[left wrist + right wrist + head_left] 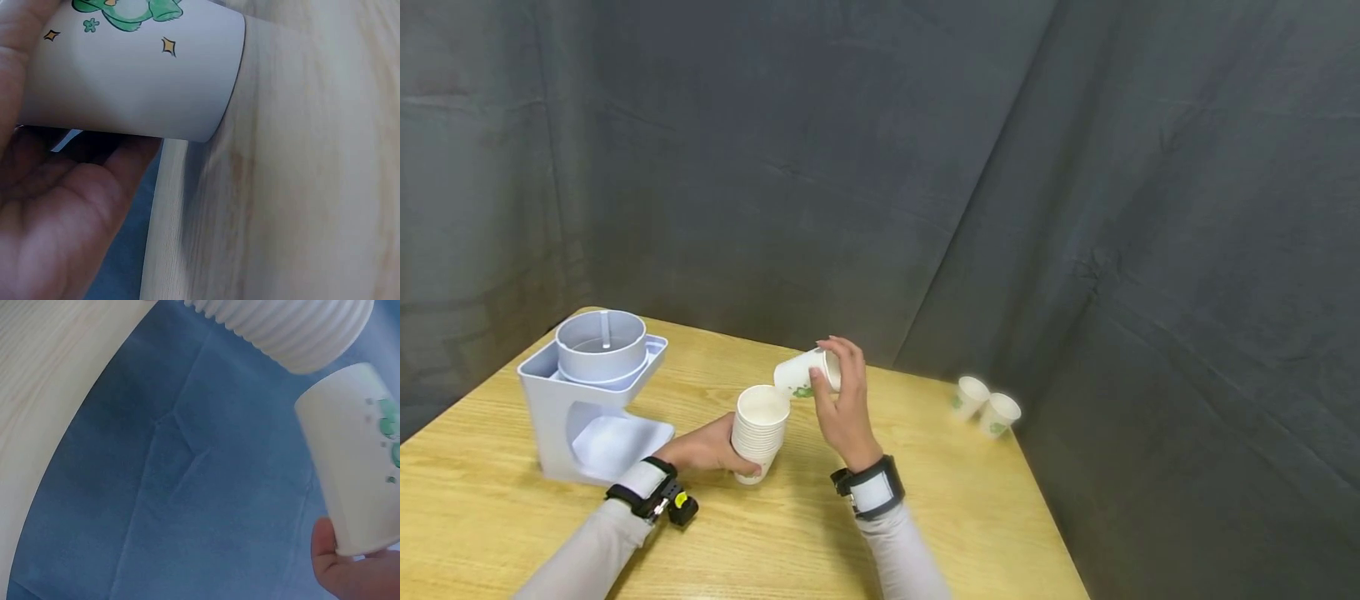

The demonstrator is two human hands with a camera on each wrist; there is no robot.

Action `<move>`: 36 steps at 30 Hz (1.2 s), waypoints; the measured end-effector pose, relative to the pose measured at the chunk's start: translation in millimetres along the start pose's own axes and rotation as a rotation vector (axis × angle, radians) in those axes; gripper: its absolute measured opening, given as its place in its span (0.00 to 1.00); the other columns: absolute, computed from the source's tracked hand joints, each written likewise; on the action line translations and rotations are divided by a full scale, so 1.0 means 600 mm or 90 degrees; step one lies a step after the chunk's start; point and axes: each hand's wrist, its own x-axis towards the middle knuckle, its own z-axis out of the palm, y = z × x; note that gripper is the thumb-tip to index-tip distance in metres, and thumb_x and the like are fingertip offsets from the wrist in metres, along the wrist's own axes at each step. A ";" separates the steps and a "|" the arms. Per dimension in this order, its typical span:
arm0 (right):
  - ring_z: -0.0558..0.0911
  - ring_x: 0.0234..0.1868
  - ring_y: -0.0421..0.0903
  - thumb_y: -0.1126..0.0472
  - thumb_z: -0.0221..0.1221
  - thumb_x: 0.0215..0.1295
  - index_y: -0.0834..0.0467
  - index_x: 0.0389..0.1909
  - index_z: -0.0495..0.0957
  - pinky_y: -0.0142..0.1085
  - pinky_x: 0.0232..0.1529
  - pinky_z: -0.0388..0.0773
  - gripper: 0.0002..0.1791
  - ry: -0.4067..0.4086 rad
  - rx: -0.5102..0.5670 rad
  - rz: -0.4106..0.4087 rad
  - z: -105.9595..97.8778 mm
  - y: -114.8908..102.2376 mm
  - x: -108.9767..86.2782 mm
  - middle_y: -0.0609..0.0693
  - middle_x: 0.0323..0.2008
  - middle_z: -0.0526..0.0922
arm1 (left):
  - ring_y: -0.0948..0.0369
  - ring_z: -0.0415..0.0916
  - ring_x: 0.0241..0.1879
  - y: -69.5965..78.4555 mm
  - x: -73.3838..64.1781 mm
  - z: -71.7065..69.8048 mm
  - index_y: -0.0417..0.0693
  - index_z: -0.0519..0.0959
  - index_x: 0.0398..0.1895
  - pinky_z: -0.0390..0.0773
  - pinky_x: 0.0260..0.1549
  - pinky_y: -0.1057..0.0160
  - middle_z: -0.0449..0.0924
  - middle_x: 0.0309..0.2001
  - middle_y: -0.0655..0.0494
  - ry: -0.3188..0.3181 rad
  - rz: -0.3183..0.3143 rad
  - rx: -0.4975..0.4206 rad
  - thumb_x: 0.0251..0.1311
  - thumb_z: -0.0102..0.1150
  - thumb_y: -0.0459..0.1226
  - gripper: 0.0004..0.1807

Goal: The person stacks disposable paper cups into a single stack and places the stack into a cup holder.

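My left hand (711,446) grips a stack of white paper cups (758,437) around its lower part, slightly tilted above the wooden table. In the left wrist view, the lowest cup (137,87) shows a green printed picture and small yellow stars. A single paper cup (797,375) with a green print lies on its side in the air, held between thumb and fingers of my right hand (846,412). Its narrow end points left, close to the stack's top rim. The right wrist view shows a small gap between this cup (350,462) and the ribbed stack (281,328).
Two paper cups, one (970,397) beside another (1000,415), stand near the table's right edge. On the left is a white plastic appliance-like stand (553,425) with a round bowl (601,364) on top. Dark grey curtains (820,167) hang behind and to the right.
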 end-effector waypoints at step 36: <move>0.62 0.75 0.53 0.57 0.56 0.76 0.51 0.68 0.72 0.50 0.72 0.64 0.22 -0.220 -0.070 -0.146 0.046 -0.016 -0.021 0.54 0.72 0.67 | 0.52 0.78 0.50 0.001 0.000 -0.002 0.33 0.68 0.61 0.76 0.51 0.51 0.80 0.51 0.44 -0.019 0.019 0.012 0.49 0.76 0.34 0.37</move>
